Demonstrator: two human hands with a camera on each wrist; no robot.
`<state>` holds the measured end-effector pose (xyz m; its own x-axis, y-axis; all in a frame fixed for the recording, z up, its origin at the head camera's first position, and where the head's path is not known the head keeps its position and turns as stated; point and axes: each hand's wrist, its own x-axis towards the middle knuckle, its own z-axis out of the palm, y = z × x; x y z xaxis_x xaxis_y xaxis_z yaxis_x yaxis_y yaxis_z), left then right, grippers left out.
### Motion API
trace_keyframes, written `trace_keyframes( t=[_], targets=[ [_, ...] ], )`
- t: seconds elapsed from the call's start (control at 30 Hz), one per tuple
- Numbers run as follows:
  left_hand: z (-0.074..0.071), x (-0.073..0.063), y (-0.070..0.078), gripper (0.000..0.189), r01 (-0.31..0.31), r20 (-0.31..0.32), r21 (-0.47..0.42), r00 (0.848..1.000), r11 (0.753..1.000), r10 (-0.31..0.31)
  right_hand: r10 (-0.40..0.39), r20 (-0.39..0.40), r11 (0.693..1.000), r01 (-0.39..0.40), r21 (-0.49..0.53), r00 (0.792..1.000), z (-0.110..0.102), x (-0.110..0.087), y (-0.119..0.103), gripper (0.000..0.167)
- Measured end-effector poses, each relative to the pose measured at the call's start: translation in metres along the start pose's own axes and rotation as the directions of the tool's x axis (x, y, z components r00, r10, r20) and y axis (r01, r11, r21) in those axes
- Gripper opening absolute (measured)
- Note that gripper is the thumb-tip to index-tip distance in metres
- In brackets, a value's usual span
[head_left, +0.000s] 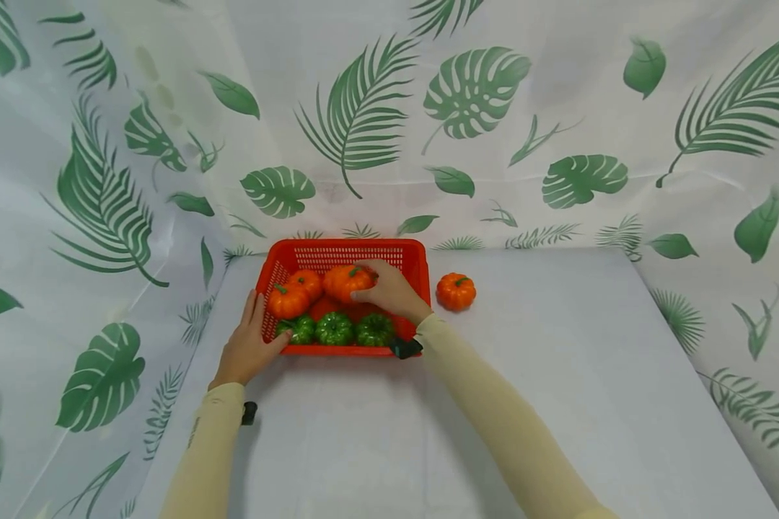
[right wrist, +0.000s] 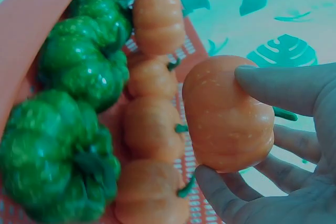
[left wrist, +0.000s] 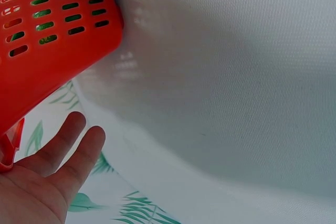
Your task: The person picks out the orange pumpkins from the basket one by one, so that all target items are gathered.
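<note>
In the head view my right hand (head_left: pixel 392 292) holds an orange toy pumpkin (head_left: pixel 342 284) over the red plastic basket (head_left: pixel 344 351). The right wrist view shows thumb and fingers pinching that pumpkin (right wrist: pixel 228 116) by its sides, its green stem towards the palm. My left hand (head_left: pixel 245 351) rests at the basket's front left corner, thumb over the rim. Its fingers (left wrist: pixel 79 166) lie straight outside the wall in the left wrist view. Inside the basket, green pumpkins (head_left: pixel 335 329) line the front and orange pumpkins (head_left: pixel 289 301) sit behind; the right wrist view shows several orange ones (right wrist: pixel 152 129).
One more orange pumpkin (head_left: pixel 456 291) stands on the white table (head_left: pixel 558 346), just right of the basket. Leaf-printed white sheeting (head_left: pixel 376 144) hangs behind the table and along both sides. Dark wrist cameras (head_left: pixel 405 349) sit near both hands.
</note>
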<state>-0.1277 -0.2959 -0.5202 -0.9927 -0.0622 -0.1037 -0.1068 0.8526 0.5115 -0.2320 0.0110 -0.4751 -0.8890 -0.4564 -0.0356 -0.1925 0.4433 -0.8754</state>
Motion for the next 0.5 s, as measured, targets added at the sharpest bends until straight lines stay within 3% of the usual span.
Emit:
trace_keyframes(
  t=[0.5],
  targets=[
    [0.000,0.000,0.000,0.104,0.005,-0.001,0.001,1.000,1.000,-0.005,-0.056,-0.093,0.998,0.052,-0.044,0.994,-0.045,-0.036,0.015,0.064]
  ],
)
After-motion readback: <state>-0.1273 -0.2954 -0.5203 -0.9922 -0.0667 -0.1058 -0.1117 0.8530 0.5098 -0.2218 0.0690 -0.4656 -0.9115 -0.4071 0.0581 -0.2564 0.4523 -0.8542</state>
